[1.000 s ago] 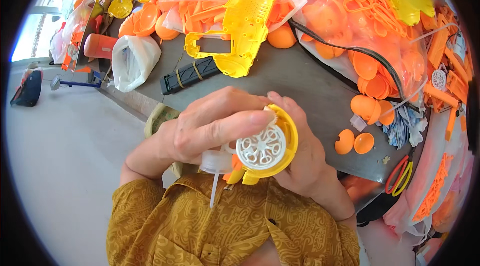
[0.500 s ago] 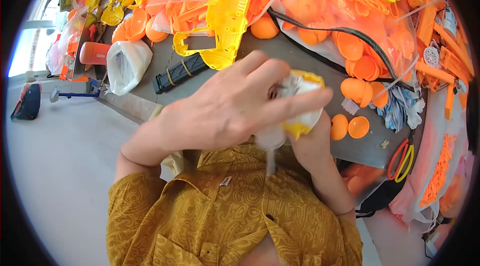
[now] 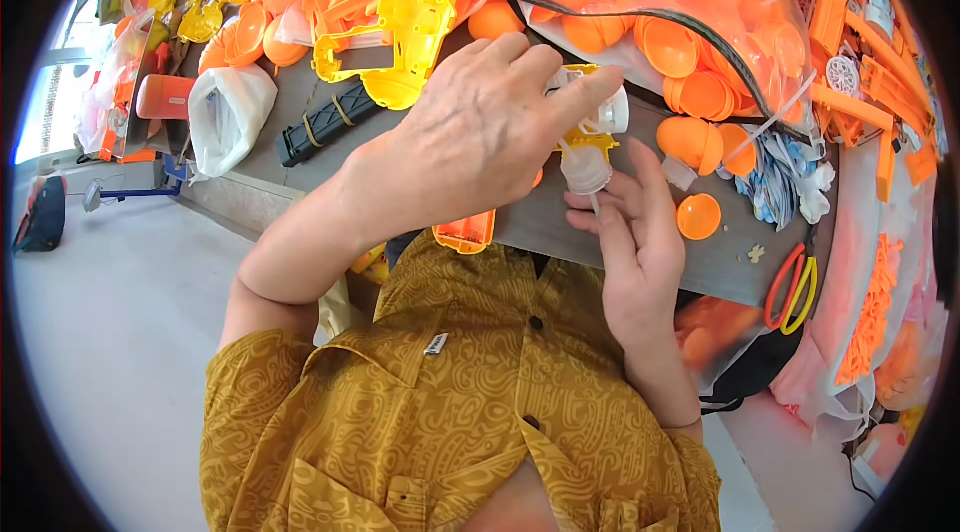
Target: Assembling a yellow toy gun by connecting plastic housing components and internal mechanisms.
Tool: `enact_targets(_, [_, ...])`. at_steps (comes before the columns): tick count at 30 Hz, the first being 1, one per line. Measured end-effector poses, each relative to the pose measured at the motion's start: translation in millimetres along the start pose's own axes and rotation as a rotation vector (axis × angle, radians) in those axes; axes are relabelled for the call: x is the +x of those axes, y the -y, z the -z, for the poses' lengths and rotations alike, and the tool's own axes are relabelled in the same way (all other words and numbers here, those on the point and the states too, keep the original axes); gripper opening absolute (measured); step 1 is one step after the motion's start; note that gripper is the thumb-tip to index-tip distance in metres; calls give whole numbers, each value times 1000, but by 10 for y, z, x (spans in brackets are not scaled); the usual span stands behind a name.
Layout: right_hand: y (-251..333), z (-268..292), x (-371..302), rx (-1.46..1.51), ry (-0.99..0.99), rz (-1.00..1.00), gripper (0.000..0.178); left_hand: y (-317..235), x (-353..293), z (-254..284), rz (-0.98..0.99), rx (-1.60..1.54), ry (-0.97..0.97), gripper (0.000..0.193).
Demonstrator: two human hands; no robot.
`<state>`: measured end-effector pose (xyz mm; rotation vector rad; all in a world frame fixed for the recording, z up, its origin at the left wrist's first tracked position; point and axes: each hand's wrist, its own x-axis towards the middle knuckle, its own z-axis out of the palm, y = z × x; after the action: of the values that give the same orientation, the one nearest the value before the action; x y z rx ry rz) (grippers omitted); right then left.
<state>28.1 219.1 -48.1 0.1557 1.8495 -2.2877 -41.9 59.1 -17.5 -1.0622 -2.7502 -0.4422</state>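
Observation:
My left hand [image 3: 490, 127] is closed, its index finger reaching across a small yellow and white round part [image 3: 612, 114]; its thumb is hidden. Below that finger hangs a translucent ribbed nozzle piece [image 3: 586, 170] with a thin stem pointing down; whatever it joins above is behind the left hand. From the right, my right hand [image 3: 640, 237] has its thumb and curled fingertips together around the thin stem. By the table edge under my left wrist lies an orange part with a yellow rim [image 3: 466, 232].
A yellow shell part [image 3: 420, 17] and a banded black bar [image 3: 325, 127] lie beyond my left forearm. Orange cups [image 3: 698, 217] sit to the right. Clear bags of orange parts [image 3: 670, 22] fill the back. Red and yellow-handled scissors [image 3: 800, 292] rest at the right edge.
My right hand has moved off the yellow and white part to the nozzle's stem. Both hands have moved up and farther over the table, and the orange part has come into sight.

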Motion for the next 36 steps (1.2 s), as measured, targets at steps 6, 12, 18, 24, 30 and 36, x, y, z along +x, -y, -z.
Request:
enact_targets(6, [12,51,40,-665,-58,383,36,-36,-16,-30,53,-35,-55,54])
enact_targets(12, [-68,14,189,-731,-116,753,18,-2,-54,-54,22,-195,-157,55])
enact_targets(18, [-57,67,179,-532,-131,479,9,-57,-156,137,42,-353,-187,50])
enact_targets(24, [51,37,106,-295,-77,244,15,-76,-181,86,-114,-398,-129,40])
enact_targets(30, [224,-9,116,-210,-29,87,13,25,-137,32,-56,-551,-55,33])
enact_targets(36, [217,-61,150,-110,-44,52,15,27,-137,60,108,-807,-5,30])
